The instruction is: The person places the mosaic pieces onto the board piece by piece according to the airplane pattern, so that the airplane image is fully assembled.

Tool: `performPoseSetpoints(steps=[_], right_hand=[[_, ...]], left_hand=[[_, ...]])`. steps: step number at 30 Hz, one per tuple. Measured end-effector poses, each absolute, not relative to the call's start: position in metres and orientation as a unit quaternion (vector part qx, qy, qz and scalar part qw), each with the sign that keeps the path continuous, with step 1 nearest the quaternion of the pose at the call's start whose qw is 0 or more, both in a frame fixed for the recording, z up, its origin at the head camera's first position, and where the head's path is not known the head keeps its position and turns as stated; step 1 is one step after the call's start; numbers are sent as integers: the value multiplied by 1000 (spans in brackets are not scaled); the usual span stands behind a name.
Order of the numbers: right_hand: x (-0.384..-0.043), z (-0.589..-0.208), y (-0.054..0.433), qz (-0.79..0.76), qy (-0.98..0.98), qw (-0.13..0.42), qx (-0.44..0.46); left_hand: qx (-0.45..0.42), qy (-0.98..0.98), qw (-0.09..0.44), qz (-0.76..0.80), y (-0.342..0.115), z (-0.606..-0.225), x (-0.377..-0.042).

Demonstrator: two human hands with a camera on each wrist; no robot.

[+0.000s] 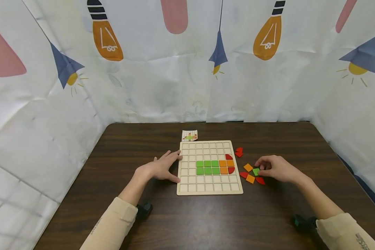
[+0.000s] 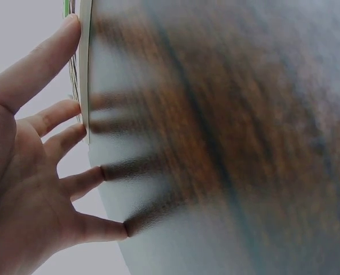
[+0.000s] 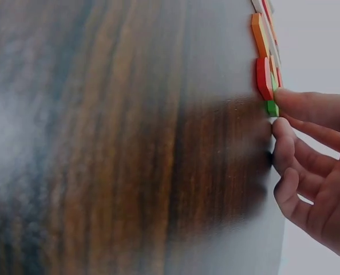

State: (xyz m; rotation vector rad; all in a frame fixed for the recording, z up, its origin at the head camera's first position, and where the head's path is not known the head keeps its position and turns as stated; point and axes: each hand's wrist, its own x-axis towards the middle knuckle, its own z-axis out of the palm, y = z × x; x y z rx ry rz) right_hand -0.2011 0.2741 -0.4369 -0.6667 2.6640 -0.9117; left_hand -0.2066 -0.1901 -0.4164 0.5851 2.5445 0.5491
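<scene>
A pale wooden grid board (image 1: 195,188) lies on the table. Green squares (image 1: 207,163), orange squares and red quarter-round pieces fill some of its cells. My left hand (image 1: 158,168) rests at the board's left edge, thumb and fingers spread; in the left wrist view the thumb touches the board's side. Right of the board, my right hand (image 1: 278,168) pinches a loose green square tile (image 1: 255,172) between thumb and finger. The right wrist view shows the thumb against that green tile (image 3: 272,107), low at the table, beside a red piece (image 3: 263,79).
Loose orange squares (image 1: 250,178) and red pieces (image 1: 260,181) lie around the right fingertips. Two more red pieces (image 1: 239,152) sit near the board's upper right. A small pattern card (image 1: 189,135) stands behind the board. A patterned curtain (image 1: 175,90) hangs beyond the dark table (image 1: 200,222).
</scene>
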Motion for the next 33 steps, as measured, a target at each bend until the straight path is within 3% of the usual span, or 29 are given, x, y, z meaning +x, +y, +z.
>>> performPoseSetpoints(steps=[33], right_hand=[[-199, -434, 271, -297, 925, 115, -209]], left_hand=[[219, 925, 234, 202, -192, -419, -206]])
